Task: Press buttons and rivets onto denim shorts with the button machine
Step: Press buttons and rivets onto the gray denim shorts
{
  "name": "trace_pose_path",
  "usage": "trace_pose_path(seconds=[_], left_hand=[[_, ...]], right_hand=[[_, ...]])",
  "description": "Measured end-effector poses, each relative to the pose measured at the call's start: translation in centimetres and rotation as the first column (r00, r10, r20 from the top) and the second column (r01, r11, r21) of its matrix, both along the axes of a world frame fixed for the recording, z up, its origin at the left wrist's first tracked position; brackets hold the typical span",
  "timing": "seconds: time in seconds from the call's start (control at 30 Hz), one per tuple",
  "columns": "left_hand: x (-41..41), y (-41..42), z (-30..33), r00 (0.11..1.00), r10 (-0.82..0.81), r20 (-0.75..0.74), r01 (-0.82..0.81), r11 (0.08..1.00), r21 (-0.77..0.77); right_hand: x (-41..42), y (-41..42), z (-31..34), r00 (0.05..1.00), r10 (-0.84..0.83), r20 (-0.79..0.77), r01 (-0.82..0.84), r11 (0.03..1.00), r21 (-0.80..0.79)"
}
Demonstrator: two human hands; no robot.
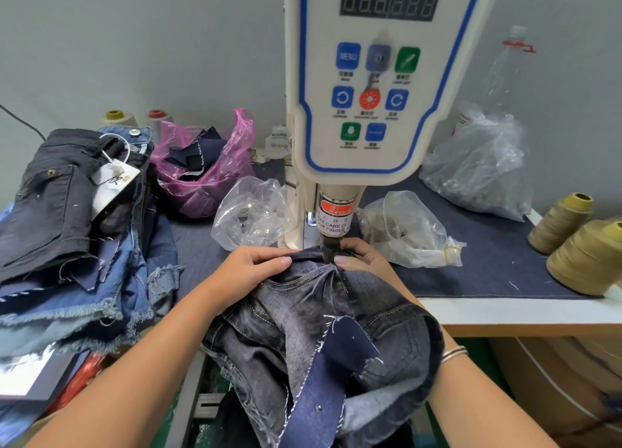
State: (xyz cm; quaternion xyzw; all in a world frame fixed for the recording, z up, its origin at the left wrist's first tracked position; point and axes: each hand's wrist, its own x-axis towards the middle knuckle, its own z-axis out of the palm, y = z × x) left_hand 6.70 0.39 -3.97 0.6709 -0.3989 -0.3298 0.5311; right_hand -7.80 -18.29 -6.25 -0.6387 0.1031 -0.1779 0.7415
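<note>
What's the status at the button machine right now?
Left hand and right hand both gripping the denim shorts. Waistband sits under the press head. Fingertips close beside it; nothing else in the way.

The blue square button (348,56) on the white button machine's control panel (377,77) reads "MENU". The orange-and-white warning sticker (336,217) round the machine's press column reads "WARNING" and, partly hidden, "TAKE CARE OF YOUR FINGER", with unreadable Chinese characters

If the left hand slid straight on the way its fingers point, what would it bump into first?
Probably the machine's press head: the left hand points right along the shorts toward it. Depth is unclear.
</note>
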Motion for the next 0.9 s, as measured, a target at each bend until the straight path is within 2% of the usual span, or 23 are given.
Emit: trace_pose_path(seconds=[0.13,0.3,0.4,0.9], left_hand=[[-0.01,0.03,-0.04,1.0,0.001,0.006,-0.001,1.0,0.001],[-0.03,0.04,-0.05,1.0,0.009,0.013,-0.009,1.0,-0.01],[-0.1,0.04,-0.06,1.0,0.004,0.001,-0.004,1.0,-0.009],[0.07,-0.02,-0.21,0.999,-0.017,0.031,0.018,0.999,-0.03]], right_hand=[[0.01,-0.06,-0.05,1.0,-0.006,0.003,0.006,1.0,0.016],[0.0,-0.15,-0.07,1.0,-0.026,-0.007,0.025,0.999,-0.048],[0.05,-0.07,-0.18,0.999,-0.028,-0.017,0.028,1.0,-0.001],[-0.29,0.07,0.49,0.998,-0.046,-0.052,0.044,0.999,-0.027]])
